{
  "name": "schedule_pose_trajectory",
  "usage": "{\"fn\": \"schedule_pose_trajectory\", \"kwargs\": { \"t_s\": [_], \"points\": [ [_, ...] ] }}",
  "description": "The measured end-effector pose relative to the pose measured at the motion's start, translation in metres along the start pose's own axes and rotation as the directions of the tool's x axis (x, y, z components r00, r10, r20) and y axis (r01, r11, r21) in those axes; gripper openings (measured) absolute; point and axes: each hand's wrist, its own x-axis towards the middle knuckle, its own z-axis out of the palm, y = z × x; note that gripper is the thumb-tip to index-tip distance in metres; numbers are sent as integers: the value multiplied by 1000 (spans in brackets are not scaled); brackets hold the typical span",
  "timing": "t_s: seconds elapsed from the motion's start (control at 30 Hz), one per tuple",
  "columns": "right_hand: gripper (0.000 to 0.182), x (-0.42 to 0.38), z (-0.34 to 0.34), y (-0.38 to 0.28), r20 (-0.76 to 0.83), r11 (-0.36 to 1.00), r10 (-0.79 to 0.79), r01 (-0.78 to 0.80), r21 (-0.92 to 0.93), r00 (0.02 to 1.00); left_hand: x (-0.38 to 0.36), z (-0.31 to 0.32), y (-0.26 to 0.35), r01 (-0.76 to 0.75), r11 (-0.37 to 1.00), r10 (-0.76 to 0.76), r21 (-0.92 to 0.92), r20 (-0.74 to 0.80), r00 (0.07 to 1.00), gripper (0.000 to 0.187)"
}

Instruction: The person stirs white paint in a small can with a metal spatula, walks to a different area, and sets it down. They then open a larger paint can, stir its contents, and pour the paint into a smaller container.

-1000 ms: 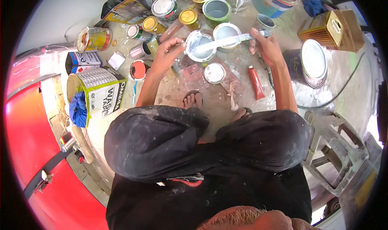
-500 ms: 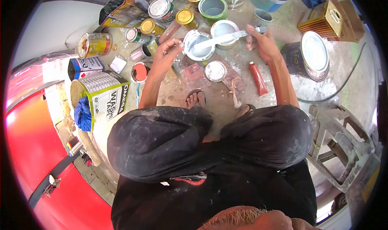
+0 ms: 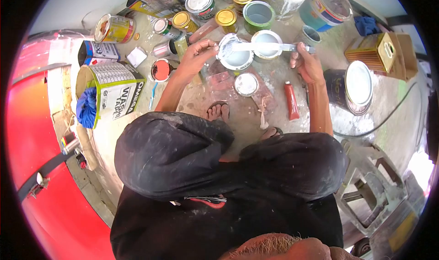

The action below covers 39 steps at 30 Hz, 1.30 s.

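**paintguy22:** Compared with half a second back, everything sits a bit higher and further right in the frame, and the stir stick [image 3: 267, 46] now lies nearly level instead of slanting. Left hand [image 3: 197, 54] pinches the tilted lid [image 3: 225, 45] at its rim, up in the upper middle. Right hand [image 3: 307, 61] is closed around the far end of the stick, whose wet tip meets the lid just above the open can [image 3: 238, 60].

**rustbucket:** How do you reckon that stuff handles?

**paintguy22:** Lid looks like thin tin, light and stiff, but slick with white paint, so I'd say the rim is the only sane place to pinch it. Stick is flat, rigid and light; the dry end by the right hand is the spot to hold. Can is probably the heavy bit if it's full, and it'd slop if bumped.

**rustbucket:** Count?

**paintguy22:** 1 stick, 1 lid in hand, 1 loose lid [image 3: 246, 84] on the ground below the can. 1 red tube [image 3: 291, 100] right of that. 3 gold-topped tins [image 3: 226, 17] along the top, 1 green can [image 3: 259, 14], 1 more open can [image 3: 267, 39] under the stick, 1 red-filled pot [image 3: 161, 70] at left. 1 big dark can [image 3: 351, 87] at right, 1 big white bucket [image 3: 109, 93] lying at left. Smaller tins at the top edge are too crowded to count properly.
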Motion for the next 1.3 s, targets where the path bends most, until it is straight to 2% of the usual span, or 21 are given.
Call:
{"fn": "schedule_pose_trajectory", "kwargs": {
  "t_s": [0.27,0.57,0.67,0.73,0.77,0.87,0.97,1.03,1.13,1.23,1.3],
  "points": [
    [20,7,7,-11,74,998,-41,45,-46,996,2,-2,-7,-4,1000,4,-3,-5,1000,20],
    [21,8,11,-11,56,996,-55,59,-72,997,2,-2,-8,-8,1000,8,-1,-3,1000,19],
    [22,6,12,-10,27,992,-57,59,-110,998,0,0,-3,-7,1000,7,-1,-7,1000,17],
    [24,0,25,-15,-65,965,-41,22,-261,997,0,3,1,-20,1000,20,-2,-6,1000,16],
    [25,-3,32,-16,-112,943,-38,-1,-333,993,1,7,3,-65,997,65,31,-25,998,16],
    [27,-3,40,-11,-189,926,-52,-24,-377,981,4,18,7,-183,975,192,123,-64,979,19],
    [28,-3,29,-4,-224,950,-75,1,-313,972,2,24,10,-255,947,279,196,-103,955,21],
    [27,-8,36,-1,-242,935,-81,-10,-355,967,1,30,15,-277,932,317,236,-156,935,22],
    [27,-14,46,-7,-254,924,-117,11,-383,960,3,27,12,-356,866,428,352,-150,891,23],
    [27,-16,50,-11,-247,924,-143,39,-381,959,1,25,13,-356,860,433,365,-156,887,20],
    [27,-19,51,-13,-249,914,-150,38,-403,957,-1,26,12,-419,761,533,496,-109,839,18]
  ]
}}
